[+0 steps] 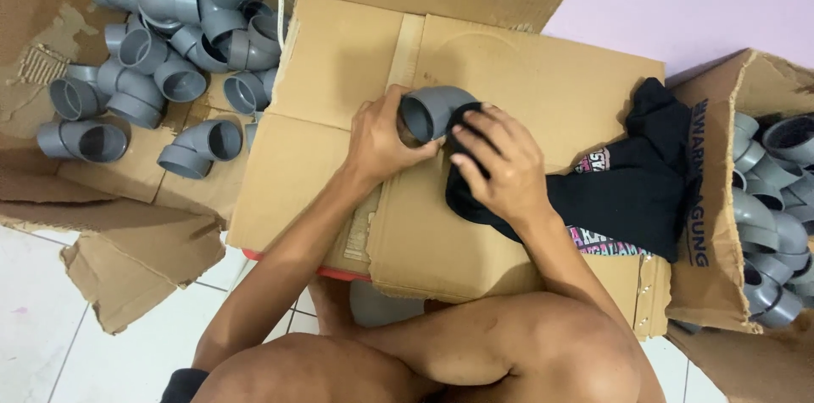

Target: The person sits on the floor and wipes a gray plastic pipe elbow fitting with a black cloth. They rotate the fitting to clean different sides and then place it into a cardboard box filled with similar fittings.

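The left hand has its grip closed around a grey plastic pipe elbow, fingers wrapped over the bend and the open mouth turned toward us, while the right hand presses a black cloth with pink and white print against the elbow's far side, fingers spread flat over the fabric and pinning it there. Both work on top of a large flattened brown cardboard box that serves as a table across the person's knees, and the elbow sits near its middle. To the left a torn open cardboard sheet on the white tiled floor carries a loose heap of grey elbows; I count roughly fifteen, though some overlap. To the right an open cardboard carton holds more grey elbows, about eight in view and others hidden behind the flap. As I judge it, the elbow is light, stiff and smooth, likely slippery when dusty, and best held around the bend or by a thumb hooked in one socket; the cloth is soft and limp and bunches wherever it is taken.
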